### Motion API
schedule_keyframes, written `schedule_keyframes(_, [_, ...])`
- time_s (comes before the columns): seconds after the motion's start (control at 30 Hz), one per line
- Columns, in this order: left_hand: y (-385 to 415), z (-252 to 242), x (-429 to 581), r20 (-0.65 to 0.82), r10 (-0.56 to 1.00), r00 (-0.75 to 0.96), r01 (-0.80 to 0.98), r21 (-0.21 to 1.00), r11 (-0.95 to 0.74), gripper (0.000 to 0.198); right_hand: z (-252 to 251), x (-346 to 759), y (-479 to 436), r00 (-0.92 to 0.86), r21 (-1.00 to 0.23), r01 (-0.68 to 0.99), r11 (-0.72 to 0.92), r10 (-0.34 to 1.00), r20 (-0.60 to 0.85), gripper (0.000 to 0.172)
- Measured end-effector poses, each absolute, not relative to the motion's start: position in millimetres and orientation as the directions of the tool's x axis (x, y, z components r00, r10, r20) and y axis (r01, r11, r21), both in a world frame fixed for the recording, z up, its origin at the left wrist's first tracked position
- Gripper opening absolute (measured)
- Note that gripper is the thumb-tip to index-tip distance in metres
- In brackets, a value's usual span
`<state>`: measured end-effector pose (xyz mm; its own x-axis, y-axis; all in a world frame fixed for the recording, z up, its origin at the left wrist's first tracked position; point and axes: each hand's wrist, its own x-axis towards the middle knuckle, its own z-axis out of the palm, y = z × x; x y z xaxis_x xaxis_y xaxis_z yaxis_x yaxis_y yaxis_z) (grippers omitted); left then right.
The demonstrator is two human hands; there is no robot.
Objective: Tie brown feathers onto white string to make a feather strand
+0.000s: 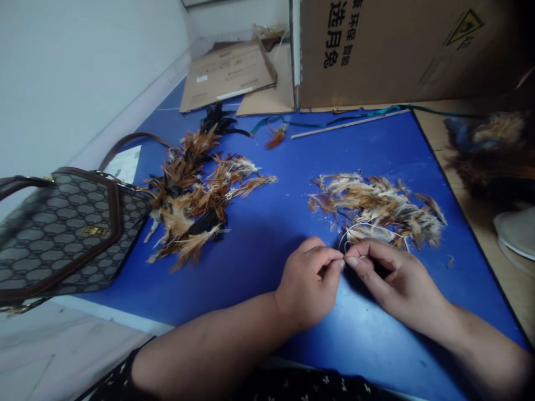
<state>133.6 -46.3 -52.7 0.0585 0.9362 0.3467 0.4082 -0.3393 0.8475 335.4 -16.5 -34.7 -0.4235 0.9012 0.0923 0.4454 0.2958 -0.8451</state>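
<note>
My left hand (309,281) and my right hand (390,278) meet fingertip to fingertip low on a blue mat (284,223). Both pinch a thin pale thread (355,231) that loops up toward a pile of light brown and white feathers (378,209) just beyond my right hand. The thread's end between the fingertips is too small to make out. A second, larger heap of brown, orange and black feathers (194,197) lies to the left, apart from both hands.
A patterned handbag with brown straps (62,234) sits at the mat's left edge. Cardboard boxes (393,50) and flat cardboard (228,72) stand at the back. A thin stick (349,123), a teal cord (334,118) and more feathers (495,150) lie at the right.
</note>
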Motion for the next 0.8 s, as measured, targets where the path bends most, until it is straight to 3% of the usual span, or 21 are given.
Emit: schedule_keyframes(0.8, [-45.7,-51.8,136.6,0.369,0.928,-0.047,0.369,0.870,-0.327,0.014,-32.1,325.8,-23.3,-0.291,-0.877,0.409,0.253,0.947,0.137,0.014])
